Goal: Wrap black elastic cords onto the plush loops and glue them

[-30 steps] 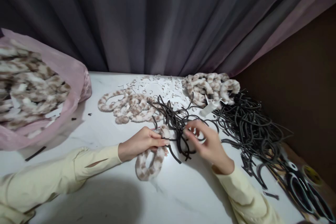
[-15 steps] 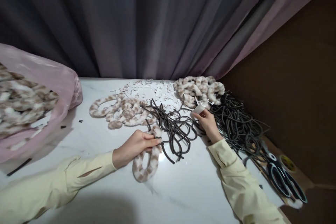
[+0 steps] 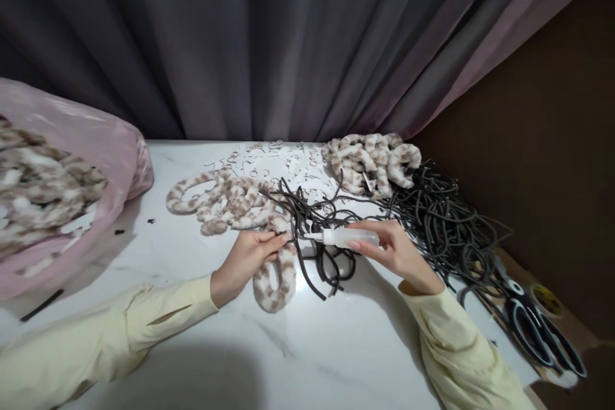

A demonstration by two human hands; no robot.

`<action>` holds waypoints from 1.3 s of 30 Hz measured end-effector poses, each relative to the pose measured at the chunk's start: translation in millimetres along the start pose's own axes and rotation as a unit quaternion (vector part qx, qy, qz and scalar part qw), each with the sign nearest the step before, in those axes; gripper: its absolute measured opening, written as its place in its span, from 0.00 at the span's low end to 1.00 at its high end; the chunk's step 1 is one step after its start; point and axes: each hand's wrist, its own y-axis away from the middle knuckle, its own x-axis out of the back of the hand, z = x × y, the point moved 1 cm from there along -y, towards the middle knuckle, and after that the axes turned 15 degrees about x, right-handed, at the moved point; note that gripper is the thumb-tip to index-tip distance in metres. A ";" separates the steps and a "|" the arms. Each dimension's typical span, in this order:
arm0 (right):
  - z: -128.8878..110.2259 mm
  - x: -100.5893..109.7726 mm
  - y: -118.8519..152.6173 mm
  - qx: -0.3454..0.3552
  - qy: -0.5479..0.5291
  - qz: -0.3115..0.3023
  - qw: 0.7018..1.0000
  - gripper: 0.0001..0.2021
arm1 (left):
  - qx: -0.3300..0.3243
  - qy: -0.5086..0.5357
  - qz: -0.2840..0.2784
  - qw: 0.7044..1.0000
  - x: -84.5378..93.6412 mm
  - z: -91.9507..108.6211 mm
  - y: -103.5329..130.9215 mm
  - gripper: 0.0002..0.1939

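My left hand point(image 3: 250, 259) pinches a brown-and-white furry tube point(image 3: 275, 288), whose lower part hangs in a loop onto the table. In my right hand point(image 3: 391, 246) lies a translucent white squeeze bottle point(image 3: 353, 237) with a thin nozzle, held almost level. Its tip points left, close to the fingers of my left hand and the upper end of the furry tube. Whether tip and tube touch I cannot tell. Dark rubbery cords point(image 3: 331, 266) lie loosely tangled beneath the bottle. Left of them rests a heap of similar furry tubes point(image 3: 235, 202).
A pink plastic bag point(image 3: 127, 154) full of furry tubes stands at the left. More furry loops point(image 3: 372, 160) are piled at the back right, beside a large heap of dark cords point(image 3: 446, 224). Scissors point(image 3: 538, 333) and yellow tape point(image 3: 546, 300) lie far right. Paper scraps point(image 3: 273, 163) litter the back.
My right hand has brought the bottle left and nearer, from beside the back-right pile to my left hand, and tipped it level. The left hand still pinches the furry tube.
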 end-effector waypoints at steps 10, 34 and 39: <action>-14.4 -23.1 0.2 0.028 0.021 0.051 0.998 0.13 | -0.010 -0.023 -0.004 1.000 -0.7 -0.5 0.5 0.20; -18.3 -32.1 1.2 0.068 0.060 0.067 0.994 0.11 | 0.007 -0.019 -0.006 1.000 -2.7 2.7 3.4 0.17; -18.2 -32.4 1.0 0.067 0.064 0.059 0.994 0.12 | 0.007 -0.024 -0.009 1.000 -2.6 3.8 4.2 0.17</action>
